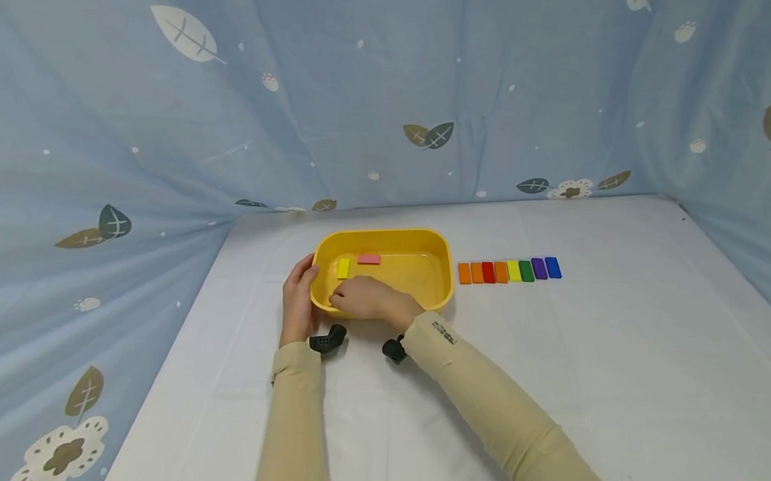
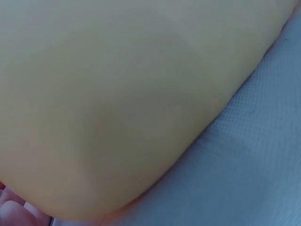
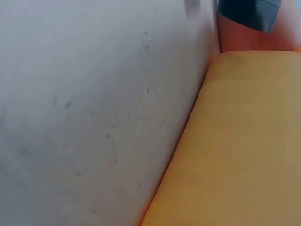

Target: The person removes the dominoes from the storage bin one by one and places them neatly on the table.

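A shallow yellow plastic tub stands on the white-covered table. My left hand holds it by its left end, fingers along the outer wall and thumb near the rim. The tub's wall fills most of the left wrist view, with a few fingers at the lower left corner. Over the tub's front rim reaches my right hand, its fingers bent down inside; whatever lies beneath them is hidden. Beyond that hand, a yellow block and a pink block lie on the tub's floor.
Right of the tub, several flat blocks form a row, from an orange block through red, yellow, green and purple to a blue block. Black wrist devices sit under both wrists. A patterned blue curtain hangs behind the table.
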The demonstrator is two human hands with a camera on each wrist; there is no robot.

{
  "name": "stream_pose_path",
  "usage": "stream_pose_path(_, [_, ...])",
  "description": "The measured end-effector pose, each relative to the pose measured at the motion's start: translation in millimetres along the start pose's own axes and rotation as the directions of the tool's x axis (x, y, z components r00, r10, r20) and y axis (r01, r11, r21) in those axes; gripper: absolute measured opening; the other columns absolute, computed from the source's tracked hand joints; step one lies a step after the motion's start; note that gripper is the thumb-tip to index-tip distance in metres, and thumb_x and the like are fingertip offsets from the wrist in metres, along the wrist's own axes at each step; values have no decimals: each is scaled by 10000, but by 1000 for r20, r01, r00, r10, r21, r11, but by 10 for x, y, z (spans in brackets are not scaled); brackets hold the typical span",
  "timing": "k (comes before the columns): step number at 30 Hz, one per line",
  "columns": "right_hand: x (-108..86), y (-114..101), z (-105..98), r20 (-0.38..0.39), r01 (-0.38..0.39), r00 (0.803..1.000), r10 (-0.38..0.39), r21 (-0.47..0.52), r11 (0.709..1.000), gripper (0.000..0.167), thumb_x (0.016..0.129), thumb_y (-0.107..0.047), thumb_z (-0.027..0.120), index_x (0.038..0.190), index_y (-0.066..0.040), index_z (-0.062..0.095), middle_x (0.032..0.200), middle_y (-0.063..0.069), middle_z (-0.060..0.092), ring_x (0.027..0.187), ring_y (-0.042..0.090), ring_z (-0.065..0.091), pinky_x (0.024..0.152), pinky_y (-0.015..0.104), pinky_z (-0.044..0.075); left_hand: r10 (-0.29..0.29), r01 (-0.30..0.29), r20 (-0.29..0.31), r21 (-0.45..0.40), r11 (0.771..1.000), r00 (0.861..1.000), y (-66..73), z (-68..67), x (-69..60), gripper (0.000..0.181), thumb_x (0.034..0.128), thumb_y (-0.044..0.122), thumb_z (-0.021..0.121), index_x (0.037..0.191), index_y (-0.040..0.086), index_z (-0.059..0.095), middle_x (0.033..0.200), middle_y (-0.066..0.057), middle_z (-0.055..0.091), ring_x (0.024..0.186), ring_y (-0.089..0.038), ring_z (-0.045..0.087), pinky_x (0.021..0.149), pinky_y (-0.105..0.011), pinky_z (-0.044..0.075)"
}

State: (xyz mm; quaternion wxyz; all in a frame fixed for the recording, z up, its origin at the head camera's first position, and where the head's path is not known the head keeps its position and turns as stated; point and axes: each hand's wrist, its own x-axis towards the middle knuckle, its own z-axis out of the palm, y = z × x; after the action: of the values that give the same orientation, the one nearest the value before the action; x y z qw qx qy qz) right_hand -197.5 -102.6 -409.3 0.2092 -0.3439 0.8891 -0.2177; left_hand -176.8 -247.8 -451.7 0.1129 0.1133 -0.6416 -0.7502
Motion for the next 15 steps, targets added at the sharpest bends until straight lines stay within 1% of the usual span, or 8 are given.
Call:
stream_pose_path(2, [-6, 7, -8, -13, 19, 1000, -19, -9, 1000, 264, 934, -349, 387, 884, -197, 597, 700, -30, 513, 725, 118, 495, 686, 251, 396, -2, 2, 2, -4, 1000, 1000, -5, 4, 3, 370, 895, 289, 523, 1240, 159, 510, 1271, 23, 458, 1137, -145, 455, 935, -234, 397])
stream_pose_path(5, [-14, 11, -15, -36, 71, 997, -72, -30, 997, 248, 936, -342, 402, 928, -196, 603, 735, -55, 527, 747, 111, 489, 706, 232, 399, -3, 4, 4, -17, 1000, 1000, -5, 3, 1, 369, 898, 273, 520, 1244, 146, 508, 1274, 9, 457, 1142, -162, 454, 940, -245, 395])
stream_pose_path(7, [-15, 14, -14, -50, 108, 993, -110, -41, 993, 231, 935, -332, 415, 950, -197, 601, 755, -68, 535, 758, 106, 486, 719, 217, 401, -8, 8, 2, -19, 1000, 1000, -3, 1, -3, 368, 901, 263, 514, 1249, 143, 504, 1277, 3, 454, 1144, -169, 454, 939, -248, 396])
stream_pose_path(10, [-18, 10, -17, -75, 155, 984, -159, -58, 986, 202, 930, -319, 434, 937, -198, 596, 738, -71, 532, 746, 101, 485, 709, 203, 401, -10, 11, 7, -19, 1000, 1000, 8, -4, -6, 370, 908, 244, 501, 1260, 128, 493, 1285, -9, 449, 1148, -179, 452, 935, -246, 399])
stream_pose_path(15, [-30, 13, -32, -112, 215, 969, -222, -68, 974, 197, 925, -320, 453, 919, -196, 606, 708, -80, 528, 710, 89, 486, 679, 191, 396, -18, 18, 22, 1, 1000, 1000, 150, 46, -80, 384, 920, 206, 473, 1284, 84, 463, 1303, -41, 433, 1165, -213, 437, 935, -251, 401])
